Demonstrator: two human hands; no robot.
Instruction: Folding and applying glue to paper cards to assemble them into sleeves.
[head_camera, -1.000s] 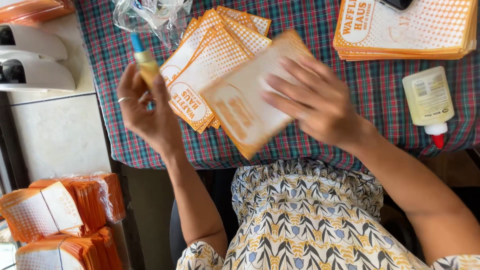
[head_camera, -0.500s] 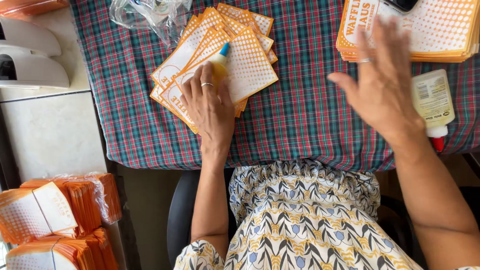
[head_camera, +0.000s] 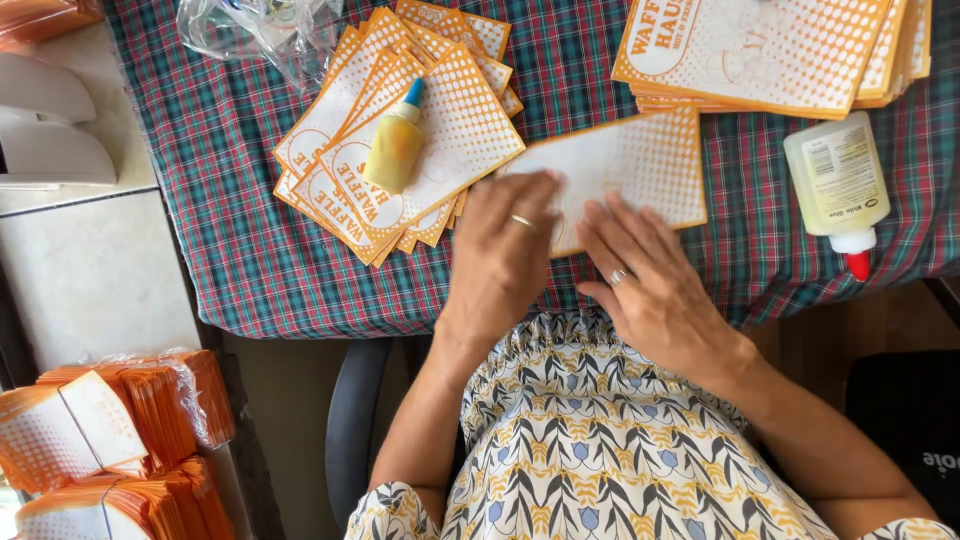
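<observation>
My left hand (head_camera: 503, 255) and my right hand (head_camera: 652, 275) both press flat on one orange-and-white dotted paper sheet (head_camera: 640, 165) lying on the plaid tablecloth (head_camera: 250, 250) near its front edge. Neither hand grips anything; the fingers are spread over the sheet's near edge. A small yellow glue bottle with a blue tip (head_camera: 396, 142) lies free on a fanned pile of similar printed sheets (head_camera: 440, 110), to the left of my hands.
A thick stack of flat printed sheets (head_camera: 780, 50) sits at the back right. A larger white glue bottle with a red cap (head_camera: 840, 185) lies at the right. Crumpled clear plastic (head_camera: 250, 30) is at the back left. Bundles of folded orange bags (head_camera: 110, 440) rest low at the left.
My left hand has set the small glue bottle down on the fanned pile. My right hand came back from the far stack, and both hands now press a single sheet on the cloth.
</observation>
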